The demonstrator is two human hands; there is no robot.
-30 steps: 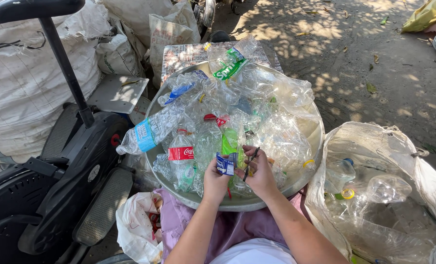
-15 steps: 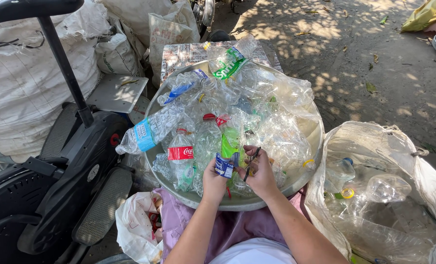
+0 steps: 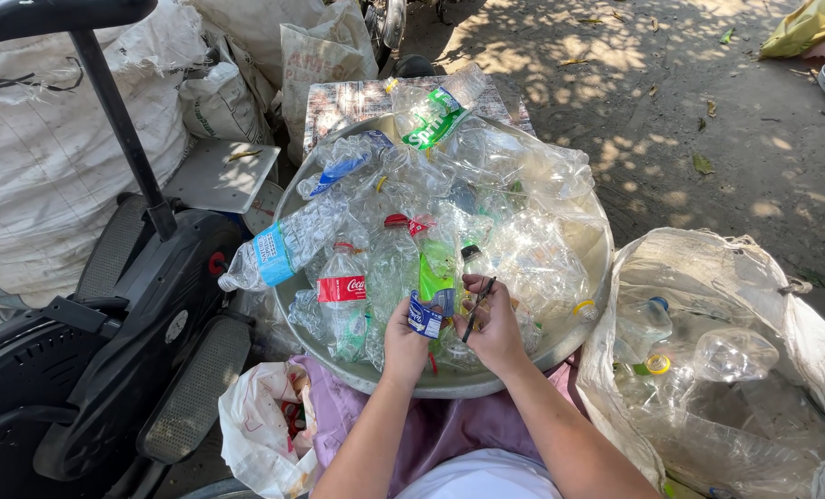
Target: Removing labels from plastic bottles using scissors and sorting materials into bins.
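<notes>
The left hand (image 3: 405, 340) closes its grip around a clear plastic bottle (image 3: 433, 286) with a green and blue label, fingers wrapped around its lower end, thumb on the blue part of the label. The bottle stands roughly upright at the near rim of a large round metal basin (image 3: 597, 242), among a heap of other crushed clear bottles. The right hand (image 3: 495, 323) is curled shut, pinching a thin dark blade-like tool (image 3: 478, 310) between thumb and fingers, its tip just beside the bottle's label. A red-labelled bottle (image 3: 342, 288) lies just left of the held one. To the right, an open white sack (image 3: 782, 305) holds more clear bottles. On the left stands a black exercise machine (image 3: 107, 314). A small white bag (image 3: 255, 425) sits below the basin.
</notes>
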